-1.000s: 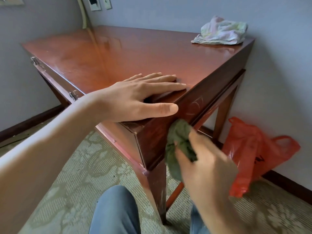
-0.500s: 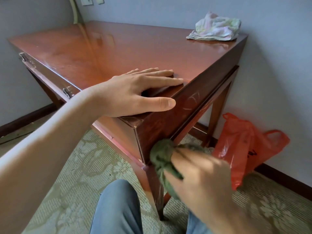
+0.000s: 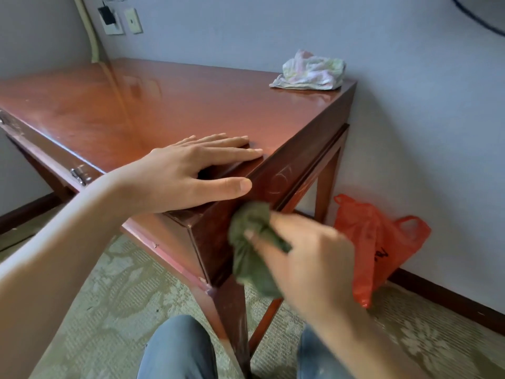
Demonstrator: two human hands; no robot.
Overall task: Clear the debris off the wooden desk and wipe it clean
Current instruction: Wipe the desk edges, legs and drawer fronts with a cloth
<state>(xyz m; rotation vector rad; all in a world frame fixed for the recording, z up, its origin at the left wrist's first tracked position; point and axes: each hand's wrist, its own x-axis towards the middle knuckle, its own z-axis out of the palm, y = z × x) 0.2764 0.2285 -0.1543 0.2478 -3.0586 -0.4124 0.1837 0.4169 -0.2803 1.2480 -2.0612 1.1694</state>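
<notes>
The green cloth (image 3: pixel 252 250) is bunched in the right hand (image 3: pixel 308 258), whose fingers are curled round it; the hand is blurred, so the exact finger placement cannot be told. The cloth is pressed against the dark side panel of the wooden desk (image 3: pixel 191 105), just below the near corner, and its lower end hangs down toward the top of the corner leg.

Just above that grip, the left hand (image 3: pixel 191 173) lies flat on the desk's corner. Its fingers are straight and together on the glossy top, pointing toward the right edge, while the thumb stretches along the upper rim of the side panel, close over the cloth. It holds nothing.

Beyond the left hand the reddish top runs away to the wall. At its far right corner, well apart from both hands, sits a crumpled pale rag (image 3: pixel 310 71) with pink and yellow-green marks. To the left of the left forearm a metal latch (image 3: pixel 79 173) shows on the desk's front edge.

To the right of the cloth hand, on the floor by the desk's back leg and against the wall, is an orange plastic bag (image 3: pixel 382 247). Below the hands are the person's knees in blue jeans (image 3: pixel 177 351), over a patterned green carpet (image 3: pixel 109 310). On the far wall are an outlet plate (image 3: pixel 112 21) with a black plug and a switch plate (image 3: pixel 133 21).
</notes>
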